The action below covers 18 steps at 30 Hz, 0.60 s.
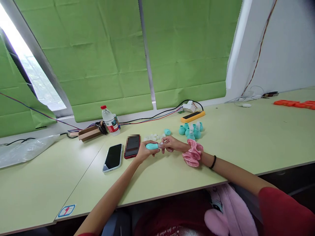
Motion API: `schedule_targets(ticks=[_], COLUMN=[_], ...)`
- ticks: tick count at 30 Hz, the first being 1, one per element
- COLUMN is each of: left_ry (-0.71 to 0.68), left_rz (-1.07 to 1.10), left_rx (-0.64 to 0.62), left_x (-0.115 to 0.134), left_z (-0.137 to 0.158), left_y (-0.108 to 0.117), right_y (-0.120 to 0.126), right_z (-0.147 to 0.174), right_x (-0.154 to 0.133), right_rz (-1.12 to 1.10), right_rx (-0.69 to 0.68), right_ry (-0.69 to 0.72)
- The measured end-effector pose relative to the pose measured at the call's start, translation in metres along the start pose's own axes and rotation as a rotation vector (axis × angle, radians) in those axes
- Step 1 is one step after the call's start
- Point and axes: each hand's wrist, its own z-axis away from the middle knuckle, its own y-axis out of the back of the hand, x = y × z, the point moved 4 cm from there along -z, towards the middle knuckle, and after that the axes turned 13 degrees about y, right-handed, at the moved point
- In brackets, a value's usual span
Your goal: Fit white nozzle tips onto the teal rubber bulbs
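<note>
My left hand (145,151) is wrapped round a small turquoise bulb-shaped bottle (152,146), lying sideways with its neck to the right. A small translucent cap (160,145) sits at the neck, pinched by the fingers of my right hand (171,144). Whether the cap is fully seated I cannot tell. Just beyond my hands lie several whitish translucent pieces (154,137) and one loose turquoise bottle (167,131). Further right several more turquoise bottles (191,134) stand in a group, some with translucent tops.
Left of my hands lie a phone in a pale case (113,158) and a dark phone with a red edge (132,146). Behind them stand a water bottle (110,121) and a cardboard box (90,132). A yellow power strip (192,117) and cables run along the wall; orange parts (295,104) lie far right.
</note>
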Motion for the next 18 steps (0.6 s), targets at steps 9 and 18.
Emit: schedule_targets(ticks=[9, 18], left_ry=[-0.177, -0.148], left_rz=[-0.254, -0.162], left_rx=[0.109, 0.056], left_x=[0.010, 0.011], left_z=[0.006, 0.008], left_y=[-0.003, -0.007], right_y=[-0.001, -0.004], right_z=[0.002, 0.005], right_x=[0.005, -0.004], right_rz=[-0.255, -0.177], right_rx=[-0.069, -0.114], right_ry=[-0.212, -0.423])
